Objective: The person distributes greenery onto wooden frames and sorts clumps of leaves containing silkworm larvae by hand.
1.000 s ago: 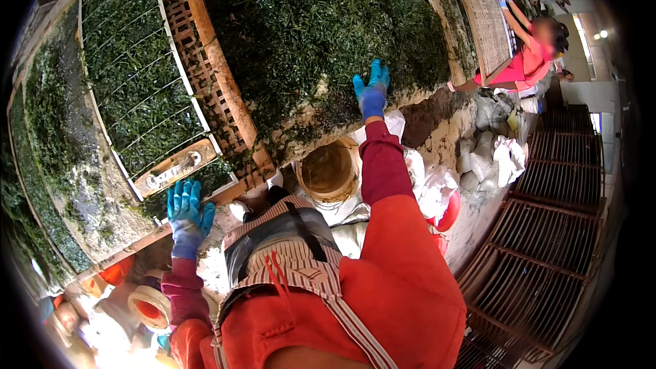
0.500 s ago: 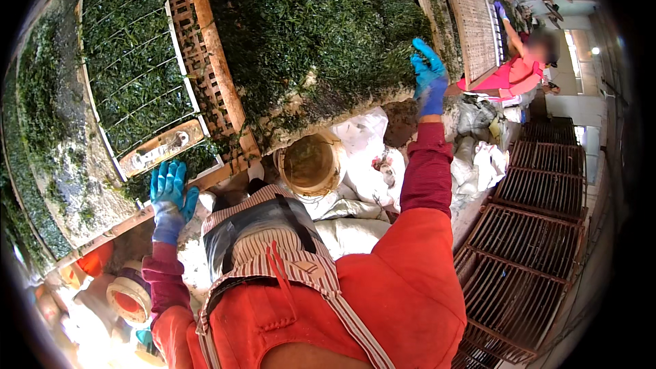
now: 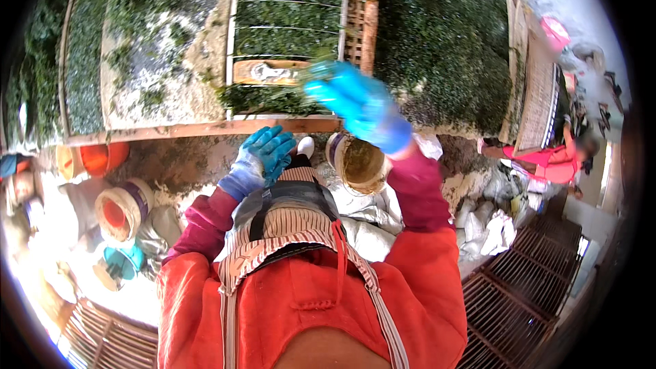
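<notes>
My right hand (image 3: 355,101), in a blue glove, is over the near right corner of a white-edged frame with cross wires (image 3: 290,1). Motion smears its fingers, and a green blur by the fingertips could be leaves it holds or leaves behind it. A wooden block (image 3: 270,72) with a pale worn patch lies across the frame's near end, beside those fingertips. Chopped green leaves (image 3: 287,42) fill the frame. Below the table's wooden front edge (image 3: 205,128), my left hand (image 3: 263,158), also gloved in blue, has its fingers stretched out and holds nothing visible.
A large leaf heap (image 3: 444,41) lies right of a wooden bar (image 3: 371,14). Under the table edge stands a bucket of murky liquid (image 3: 362,164); another bucket (image 3: 123,208) is at left. Slatted racks (image 3: 526,280) stand at right, where a person in pink (image 3: 553,164) works.
My right hand has swung left from the large leaf heap to the wire frame. My left hand has drawn back from the frame's near end. The whole view has turned.
</notes>
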